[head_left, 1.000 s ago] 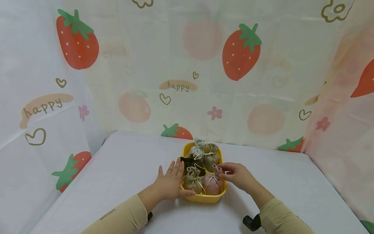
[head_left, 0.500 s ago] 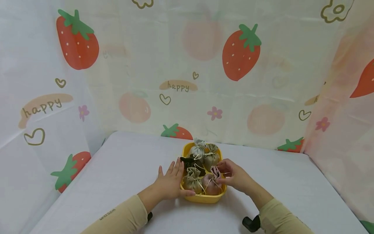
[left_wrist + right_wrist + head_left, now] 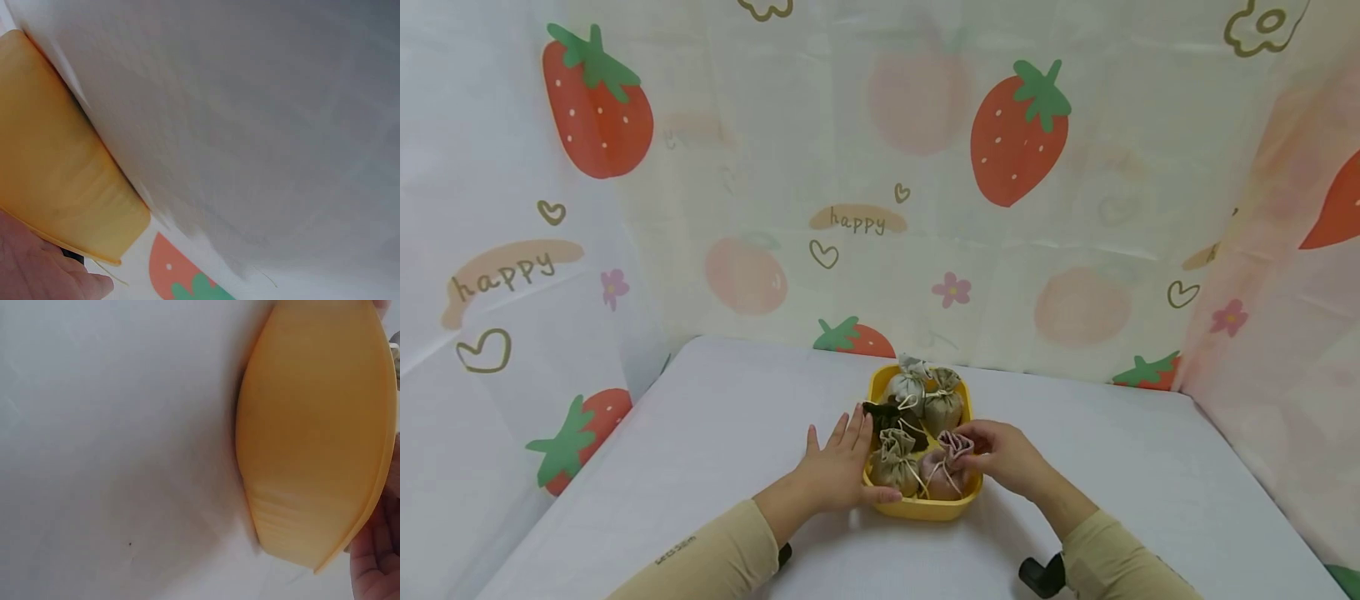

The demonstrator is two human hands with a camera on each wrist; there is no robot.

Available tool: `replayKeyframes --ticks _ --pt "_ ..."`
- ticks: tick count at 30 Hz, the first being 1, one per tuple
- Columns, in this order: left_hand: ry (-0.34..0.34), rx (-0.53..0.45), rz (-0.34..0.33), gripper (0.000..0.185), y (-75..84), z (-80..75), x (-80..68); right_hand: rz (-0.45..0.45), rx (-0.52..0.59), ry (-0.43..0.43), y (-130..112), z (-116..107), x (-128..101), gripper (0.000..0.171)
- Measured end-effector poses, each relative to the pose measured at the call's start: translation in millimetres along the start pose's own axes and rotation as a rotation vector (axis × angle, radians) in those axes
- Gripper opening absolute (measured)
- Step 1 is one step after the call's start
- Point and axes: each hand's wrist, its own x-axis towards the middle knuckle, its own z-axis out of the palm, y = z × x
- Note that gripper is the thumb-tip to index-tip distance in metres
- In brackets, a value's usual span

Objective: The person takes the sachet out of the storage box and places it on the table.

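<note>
A yellow tray [image 3: 922, 508] sits mid-table with several small drawstring pouches in it. My left hand [image 3: 838, 471] lies flat against the tray's left side, fingers straight, thumb along the front rim. My right hand [image 3: 996, 454] pinches the gathered top of the pink pouch [image 3: 942, 471] at the tray's front right. An olive pouch [image 3: 893, 463] sits beside it; a dark one [image 3: 887, 413], a grey one [image 3: 907, 385] and another olive one [image 3: 943, 402] lie behind. The wrist views show only the tray's yellow outer wall [image 3: 56, 181] [image 3: 312, 444] and white cloth.
A white cloth covers the table [image 3: 715, 417], walled on three sides by a strawberry-print curtain [image 3: 880, 183]. Black wrist-camera mounts [image 3: 1037, 573] show under my sleeves.
My right hand has moved left onto the pink pouch's top and pressed it lower into the tray. The left hand and tray have stayed put.
</note>
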Motion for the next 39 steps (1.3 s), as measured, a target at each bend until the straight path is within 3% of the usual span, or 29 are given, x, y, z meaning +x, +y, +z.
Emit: replayKeyframes --ticks 6,21,39 --pt "-0.002 0.001 0.001 0.117 0.3 0.0 0.3 0.062 0.061 0.062 -1 1 -1 0.009" --pt "-0.006 0.003 0.008 0.117 0.3 0.6 -1.8 0.109 0.050 0.138 -14 -4 -5 0.005" --pt "-0.004 0.005 0.009 0.117 -0.6 -0.4 -0.2 -0.017 0.082 0.214 -34 -32 -5 0.008"
